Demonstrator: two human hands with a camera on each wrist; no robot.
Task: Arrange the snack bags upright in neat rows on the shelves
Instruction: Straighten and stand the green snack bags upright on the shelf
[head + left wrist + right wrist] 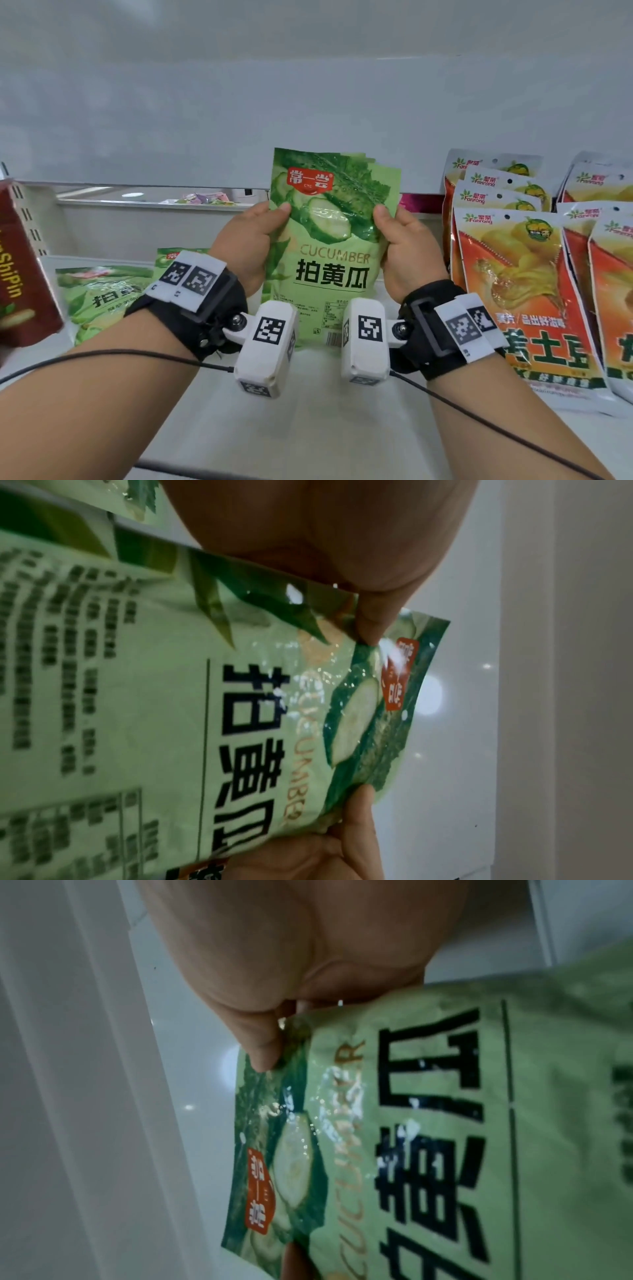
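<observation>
A small stack of green cucumber snack bags (329, 246) is held upright over the middle of the white shelf (308, 428), its bottom edge hidden behind the wrist cameras. My left hand (274, 219) grips its left edge, thumb on the front. My right hand (387, 226) grips the right edge the same way. The left wrist view shows the front bag (240, 723) under my left thumb (373, 623). In the right wrist view my right thumb (260, 1047) presses the bag (428, 1137). More green bags (102, 301) lie flat at the left.
Orange potato snack bags (520, 281) lean in rows at the right, close to my right wrist. A dark red box (20, 274) stands at the far left edge. A white back panel (308, 120) closes the shelf behind.
</observation>
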